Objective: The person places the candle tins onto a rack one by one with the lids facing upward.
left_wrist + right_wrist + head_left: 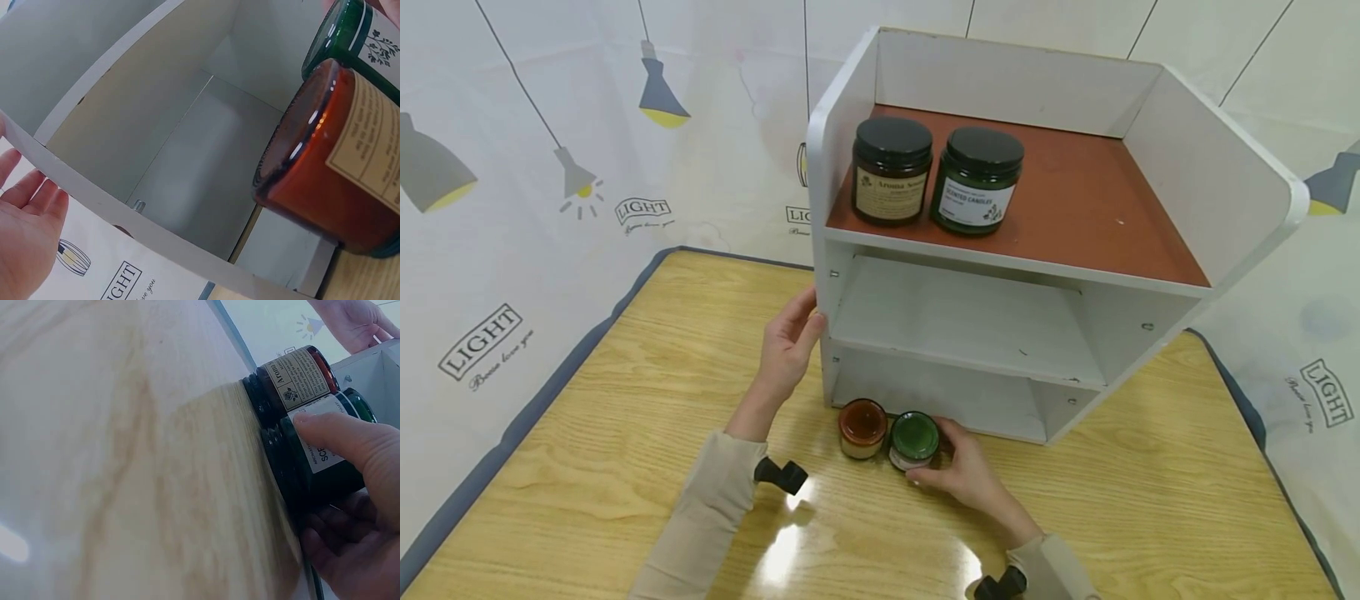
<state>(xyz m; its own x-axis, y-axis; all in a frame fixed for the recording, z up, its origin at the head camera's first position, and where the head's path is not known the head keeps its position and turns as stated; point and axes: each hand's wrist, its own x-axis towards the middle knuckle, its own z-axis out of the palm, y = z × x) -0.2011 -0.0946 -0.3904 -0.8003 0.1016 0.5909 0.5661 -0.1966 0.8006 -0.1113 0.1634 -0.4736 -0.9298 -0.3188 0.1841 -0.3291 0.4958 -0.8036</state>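
Observation:
My right hand (966,471) holds a small green candle jar (915,437), thumb on its white label and fingers on the far side. The jar is upside down on the table, its dark lid at the bottom. Close on its left stands an amber candle jar (862,425), also bottom up with a tan label. Both are in front of a white shelf unit (1015,267). My left hand (787,342) touches the outside of the unit's left side panel, fingers fairly straight; the left wrist view shows those fingertips (57,203) at the panel.
On the unit's red-brown top (1090,200) stand two larger jars with black lids: a dark brown one (891,171) and a dark green one (976,181). Below is a white middle shelf (955,317). A wood-grain table (647,375) carries everything, with a printed curtain (715,150) behind.

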